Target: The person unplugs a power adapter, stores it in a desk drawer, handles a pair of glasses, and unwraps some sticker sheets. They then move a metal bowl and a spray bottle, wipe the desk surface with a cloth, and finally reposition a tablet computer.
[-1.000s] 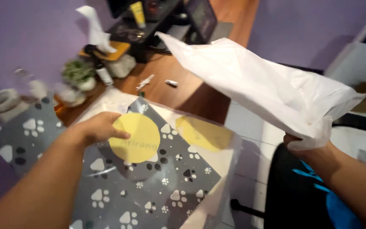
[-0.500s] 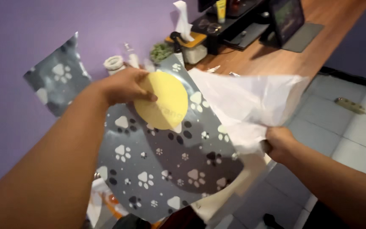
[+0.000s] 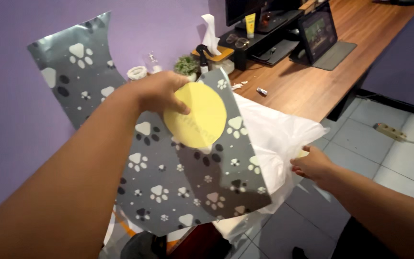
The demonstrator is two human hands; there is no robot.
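Grey paw-print mailer bag [image 3: 178, 187] with round yellow label [image 3: 198, 116]; dark tablet screen [image 3: 318, 29] on desk.

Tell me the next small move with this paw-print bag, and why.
Probably draw the white plastic bag further out with the right hand: it pinches that bag's edge, part of which sits behind the grey paw-print bag held up by the left hand.

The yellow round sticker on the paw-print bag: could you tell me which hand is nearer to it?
Left. The left hand grips the yellow round sticker at its upper edge; the right hand is off to its lower right, holding the white plastic bag.
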